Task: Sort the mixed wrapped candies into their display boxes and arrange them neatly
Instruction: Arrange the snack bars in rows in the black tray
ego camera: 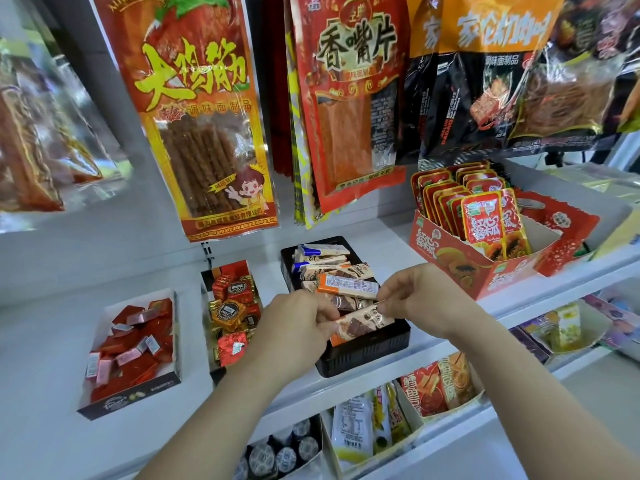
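A black tray [367, 355] on the white shelf holds several long wrapped candy bars [325, 263] in cream, blue and orange. My left hand [294, 323] and my right hand [412, 296] meet over its front half. Both pinch one brown-and-orange wrapped bar [360, 325], the left hand at its left end, the right hand at its right end. To the left, a narrow dark box [207, 282] holds square red and gold foil candies [230, 315]. Further left, an open box [138, 393] holds red and pink wrapped pieces [131, 344].
A red carton of red sachets [485, 237] stands right of the tray. Large snack bags [207, 116] hang above the shelf, low over the boxes. Below the shelf edge lies a lower shelf with packets [367, 427] and dark round lids [277, 455].
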